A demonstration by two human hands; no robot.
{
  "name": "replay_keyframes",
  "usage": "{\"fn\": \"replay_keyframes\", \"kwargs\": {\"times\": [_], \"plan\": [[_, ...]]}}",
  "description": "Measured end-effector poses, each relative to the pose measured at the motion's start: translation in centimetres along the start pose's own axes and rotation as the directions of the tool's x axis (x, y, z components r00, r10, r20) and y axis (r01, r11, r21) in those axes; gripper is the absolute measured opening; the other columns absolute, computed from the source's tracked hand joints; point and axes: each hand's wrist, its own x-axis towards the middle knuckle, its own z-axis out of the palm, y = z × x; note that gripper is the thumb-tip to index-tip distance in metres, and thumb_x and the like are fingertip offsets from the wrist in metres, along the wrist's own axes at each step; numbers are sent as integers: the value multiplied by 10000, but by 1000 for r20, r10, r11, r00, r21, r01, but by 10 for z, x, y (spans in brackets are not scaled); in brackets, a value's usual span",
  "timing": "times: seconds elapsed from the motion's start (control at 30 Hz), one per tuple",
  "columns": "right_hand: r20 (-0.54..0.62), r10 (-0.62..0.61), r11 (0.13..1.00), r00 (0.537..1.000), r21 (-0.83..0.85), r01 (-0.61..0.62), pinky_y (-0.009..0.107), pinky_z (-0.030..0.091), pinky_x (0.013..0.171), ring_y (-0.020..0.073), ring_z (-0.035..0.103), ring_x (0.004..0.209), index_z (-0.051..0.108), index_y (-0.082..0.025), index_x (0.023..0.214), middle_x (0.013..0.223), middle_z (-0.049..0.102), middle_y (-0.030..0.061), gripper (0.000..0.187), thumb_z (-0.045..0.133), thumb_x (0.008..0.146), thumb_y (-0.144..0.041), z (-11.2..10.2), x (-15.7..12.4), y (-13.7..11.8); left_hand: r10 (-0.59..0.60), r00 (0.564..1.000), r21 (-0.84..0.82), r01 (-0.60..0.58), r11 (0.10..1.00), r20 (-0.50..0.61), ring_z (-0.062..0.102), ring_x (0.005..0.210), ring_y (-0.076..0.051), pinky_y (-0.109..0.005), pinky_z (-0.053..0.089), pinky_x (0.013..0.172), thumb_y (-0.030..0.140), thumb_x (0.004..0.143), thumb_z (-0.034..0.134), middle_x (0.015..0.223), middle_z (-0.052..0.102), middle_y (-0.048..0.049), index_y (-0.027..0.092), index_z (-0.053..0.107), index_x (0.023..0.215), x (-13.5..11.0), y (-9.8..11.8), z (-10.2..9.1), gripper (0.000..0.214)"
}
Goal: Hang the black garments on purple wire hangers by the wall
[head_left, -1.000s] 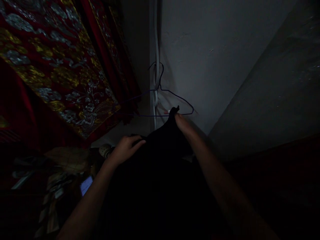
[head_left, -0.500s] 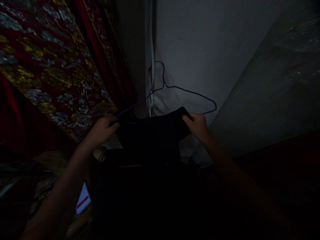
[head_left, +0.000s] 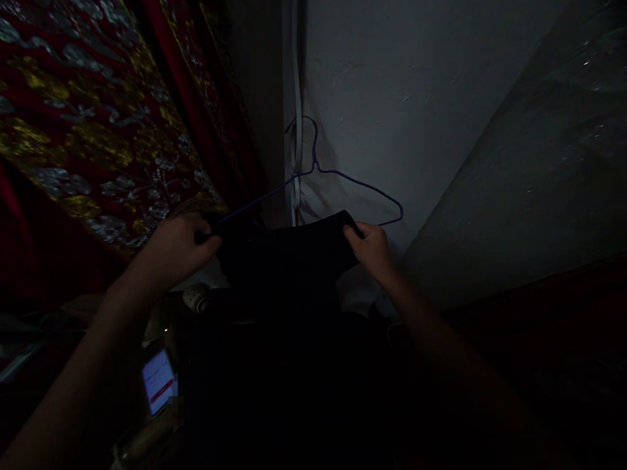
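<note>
A black garment (head_left: 289, 261) is stretched between my two hands, its kind lost in the dark. My left hand (head_left: 183, 241) is closed on its left upper corner, beside the left end of a thin purple wire hanger (head_left: 353, 179). On the other side, my right hand (head_left: 368, 245) pinches the garment's right upper corner, just below the hanger's right end. The hanger's left arm runs down to the cloth near my left hand, while its right end shows free of the cloth. Its lower bar is mostly hidden behind the garment.
Red cloth with gold and silver patterns (head_left: 112, 130) hangs at the left. A pale wall (head_left: 392, 85) with a cable (head_left: 296, 78) stands ahead. A lit phone (head_left: 159, 382) lies low on the left, near a pale perforated object (head_left: 196, 299).
My left hand has moved left and pulled the garment's left corner over the hanger's left end. The hanger and my right hand have shifted slightly left in view.
</note>
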Motion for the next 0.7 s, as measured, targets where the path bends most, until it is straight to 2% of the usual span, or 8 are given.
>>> {"fn": "replay_keyframes", "kwargs": {"times": [0.1,0.2,0.37,0.47,0.53,0.6,0.67,0.7], "plan": [[17,32,999,999,41,-33,268,207,491,102,319,516,378,-218,516,533,305,-31,377,522,773,-454,4,0,1,-5,999,-3,5,1000,-34,549,641,-237,-393,421,670,453,769,463,742,603,-57,223,545,691,-12,16,-15,257],[136,110,981,985,145,-130,263,197,473,90,291,490,359,-228,504,525,288,-42,392,528,745,-487,12,-8,-6,176,975,-69,-186,980,-136,598,773,-239,-384,464,743,389,823,467,870,623,-65,208,583,775,-6,31,-17,220],[290,174,925,941,280,-258,246,233,453,94,324,487,413,-224,583,532,350,-53,466,569,799,-606,26,-33,-24,248,928,-100,-285,953,-279,637,992,-260,-386,493,929,278,871,508,1071,679,-78,192,651,1049,39,31,8,244],[297,67,952,952,267,-151,256,364,510,141,482,565,550,-201,681,596,521,-15,414,572,853,-578,17,-38,-29,238,934,-184,-292,939,-265,659,1045,-257,-379,498,976,261,910,476,1161,711,-51,222,629,1253,59,18,22,377],[225,-67,970,972,241,11,302,492,689,200,629,779,671,-196,884,813,679,42,314,570,892,-493,2,-35,-29,223,945,-211,-275,938,-239,663,1068,-259,-382,495,999,273,937,437,1192,718,-48,233,644,1273,63,11,27,397],[47,-167,975,985,158,158,351,497,908,234,644,1059,684,-219,1126,1086,709,80,306,550,926,-408,-18,-27,-24,221,949,-216,-269,939,-223,658,1085,-263,-391,487,1021,289,946,419,1198,718,-60,226,676,1240,64,6,28,395],[-147,-186,980,971,47,195,378,476,976,241,620,1149,655,-223,1230,1179,690,95,349,541,937,-374,-39,-15,-15,237,945,-210,-284,936,-224,657,1053,-264,-401,494,1004,300,942,427,1154,712,-84,208,698,1204,65,4,27,388],[-195,-170,985,966,9,175,386,492,940,249,643,1092,675,-206,1186,1119,704,99,336,557,927,-386,-49,-7,-9,249,941,-203,-297,933,-230,655,1028,-261,-404,501,984,303,938,436,1118,704,-93,200,710,1179,67,3,26,379]]}}
